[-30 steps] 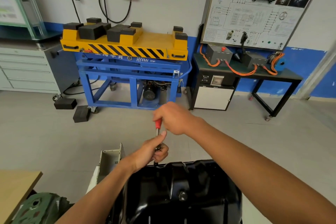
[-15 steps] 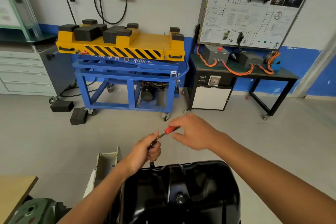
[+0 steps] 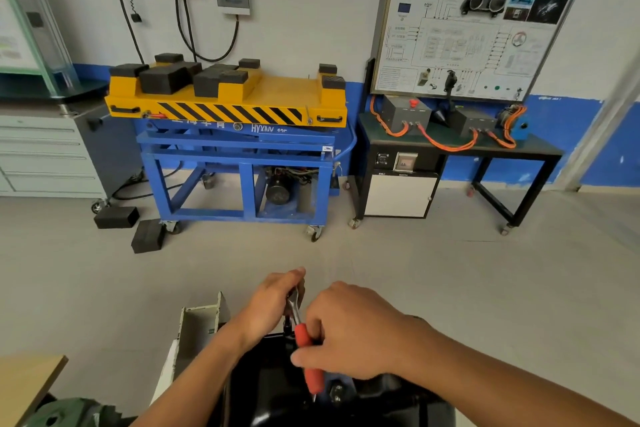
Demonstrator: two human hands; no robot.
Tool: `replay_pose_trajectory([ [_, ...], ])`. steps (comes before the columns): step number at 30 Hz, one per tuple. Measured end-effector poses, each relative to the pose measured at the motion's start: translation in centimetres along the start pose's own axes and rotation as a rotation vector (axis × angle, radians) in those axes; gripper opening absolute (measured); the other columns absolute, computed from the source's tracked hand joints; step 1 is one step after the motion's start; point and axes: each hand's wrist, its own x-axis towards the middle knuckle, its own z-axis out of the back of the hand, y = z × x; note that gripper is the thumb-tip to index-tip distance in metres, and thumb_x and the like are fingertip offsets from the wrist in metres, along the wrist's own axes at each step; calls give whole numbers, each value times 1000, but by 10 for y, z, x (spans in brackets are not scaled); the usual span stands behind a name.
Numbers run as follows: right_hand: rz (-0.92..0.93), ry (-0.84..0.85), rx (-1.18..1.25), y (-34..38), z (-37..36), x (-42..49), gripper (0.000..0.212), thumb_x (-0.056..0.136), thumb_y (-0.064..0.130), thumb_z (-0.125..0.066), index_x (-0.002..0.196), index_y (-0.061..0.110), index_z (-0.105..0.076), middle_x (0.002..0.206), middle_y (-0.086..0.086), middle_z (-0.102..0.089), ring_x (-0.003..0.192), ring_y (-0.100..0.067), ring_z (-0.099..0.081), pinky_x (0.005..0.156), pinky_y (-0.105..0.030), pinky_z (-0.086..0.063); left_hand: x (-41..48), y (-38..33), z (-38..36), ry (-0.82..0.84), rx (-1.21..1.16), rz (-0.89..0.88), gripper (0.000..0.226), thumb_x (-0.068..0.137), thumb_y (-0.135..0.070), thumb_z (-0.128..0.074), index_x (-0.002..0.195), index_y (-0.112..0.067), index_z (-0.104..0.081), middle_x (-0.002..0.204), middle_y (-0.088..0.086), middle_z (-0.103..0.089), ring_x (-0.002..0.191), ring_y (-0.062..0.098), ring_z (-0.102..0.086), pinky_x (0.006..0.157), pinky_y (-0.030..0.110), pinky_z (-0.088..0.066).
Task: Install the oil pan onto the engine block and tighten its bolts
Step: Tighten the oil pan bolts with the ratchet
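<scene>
Both hands hold one wrench [image 3: 305,340]: the left hand [image 3: 273,305] grips its head at the 12 o'clock rim of the oil pan [image 3: 266,392], and the right hand [image 3: 349,333] grips the red handle, swung from 2 o'clock to 6 o'clock.

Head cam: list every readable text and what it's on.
"新能源汽车永磁电机控制实训台", slightly blurred: header of the training board.
"HYX", with the letters and digits after it unclear: front rail of the blue lift cart.
Diagram labels on the board and the wall poster at left: too blurred to read.
</scene>
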Motion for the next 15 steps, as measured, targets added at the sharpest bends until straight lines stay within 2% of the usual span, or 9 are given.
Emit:
replay_pose_trajectory([
  [4, -54, 75, -71, -10, 16, 2, 34, 76, 48, -72, 64, 16, -69, 49, 5, -54, 50, -11, -52, 55, -30, -46, 5, 9, 0, -8, -98, 57, 55, 104, -25, -43, 51, -17, -49, 54, 5, -42, 51, 18, -34, 53, 31, -28],
  [8, -132, 191, -234, -23, 36, 11, 23, 78, 40, -76, 71, 18, -75, 59, 3, -65, 69, -15, -64, 65, -32, -53, 8, 17, 1, 79, -82, 36, 55, 95, -43, -47, 44, -23, -42, 50, 5, -30, 51, 20, -24, 54, 33, -24],
  [10, -168, 178, -349, -28, 42, 19, 22, 79, 31, -76, 67, 15, -66, 60, 1, -59, 67, -21, -61, 60, -31, -50, 9, 18, 0, 159, -43, 21, 55, 89, -52, -42, 44, -22, -35, 50, 4, -25, 51, 20, -21, 54, 32, -24],
  [11, -181, 147, -414, -29, 44, 24, 24, 81, 27, -75, 65, 17, -59, 62, 1, -54, 63, -22, -55, 55, -30, -43, 9, 19, 0, 178, -35, 19, 55, 88, -54, -41, 45, -21, -33, 50, 4, -24, 52, 21, -20, 55, 32, -23],
  [13, -181, 89, -531, -31, 48, 35, 31, 85, 20, -71, 65, 19, -48, 66, 0, -44, 57, -19, -42, 51, -28, -31, 10, 18, -2, 197, -39, 30, 57, 91, -53, -43, 45, -21, -33, 49, 3, -25, 52, 21, -20, 55, 32, -22],
  [15, -117, 46, -618, -29, 51, 48, 34, 88, 11, -67, 64, 18, -43, 67, -1, -38, 57, -18, -37, 51, -29, -28, 11, 14, -3, 213, -53, 36, 59, 94, -51, -45, 45, -22, -36, 47, 2, -29, 48, 19, -25, 53, 30, -24],
])
